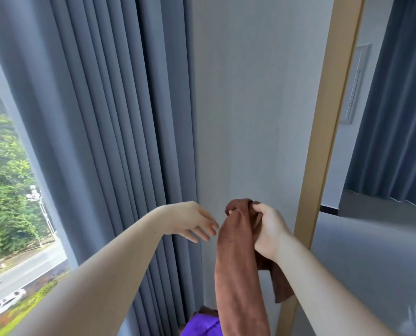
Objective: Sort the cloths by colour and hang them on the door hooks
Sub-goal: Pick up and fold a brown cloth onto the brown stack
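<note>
The brown cloth [236, 251] is gripped by the right hand [270, 229], left hand [192, 220] fingers spread just beside its edge.

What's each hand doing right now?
Left hand: open, fingers spread, holding nothing, just beside the brown cloth.
Right hand: gripping the brown cloth near its top.

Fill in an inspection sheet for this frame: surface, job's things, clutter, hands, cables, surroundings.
Surface: nothing seen.
Job's things: brown cloth hangs from the right hand; purple cloth at the bottom edge.
Clutter: nothing seen.
Hands: right hand grips the brown cloth's top; left hand open, fingers near the cloth, contact unclear.
Cables: nothing seen.
Surroundings: grey-blue curtain, pale wall, wooden door frame, window onto trees and a road.
</note>
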A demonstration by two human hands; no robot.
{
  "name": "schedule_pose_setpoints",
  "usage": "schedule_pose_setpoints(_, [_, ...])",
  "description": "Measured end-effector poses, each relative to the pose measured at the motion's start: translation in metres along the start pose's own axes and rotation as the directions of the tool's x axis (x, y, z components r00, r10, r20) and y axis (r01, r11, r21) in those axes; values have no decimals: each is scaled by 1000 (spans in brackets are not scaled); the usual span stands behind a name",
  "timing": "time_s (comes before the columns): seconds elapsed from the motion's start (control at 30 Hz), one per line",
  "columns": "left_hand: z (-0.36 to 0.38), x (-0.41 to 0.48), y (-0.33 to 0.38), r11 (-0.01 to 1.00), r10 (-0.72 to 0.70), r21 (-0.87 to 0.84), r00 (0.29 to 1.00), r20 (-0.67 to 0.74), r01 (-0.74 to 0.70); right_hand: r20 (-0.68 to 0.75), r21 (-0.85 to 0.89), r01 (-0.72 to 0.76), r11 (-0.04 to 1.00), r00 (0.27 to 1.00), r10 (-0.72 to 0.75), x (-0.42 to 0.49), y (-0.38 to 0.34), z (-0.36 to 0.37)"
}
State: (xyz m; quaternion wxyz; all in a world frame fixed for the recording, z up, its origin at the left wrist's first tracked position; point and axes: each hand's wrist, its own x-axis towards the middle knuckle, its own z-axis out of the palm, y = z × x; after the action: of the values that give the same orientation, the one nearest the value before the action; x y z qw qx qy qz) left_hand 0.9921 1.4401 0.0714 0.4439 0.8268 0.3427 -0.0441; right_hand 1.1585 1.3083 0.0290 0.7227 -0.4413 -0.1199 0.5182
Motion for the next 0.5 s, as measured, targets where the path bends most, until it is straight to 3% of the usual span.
schedule_pose_setpoints(0.17, [24, 12, 9, 964, 15, -266, 1000, -24, -20, -75, -240, 17, 971, 997, -36, 6, 0, 9])
schedule_pose_setpoints(0.33, [36, 32, 17, 856, 122, -483, 980, -159, -185, -75, -351, 31, 936, 995, -61, 2, -4, 12])
schedule_pose_setpoints(0.5, [39, 38, 29, 775, 63, -587, 953, -298, -235, -66, -479, 8, 878, 997, -45, -3, -16, 9])
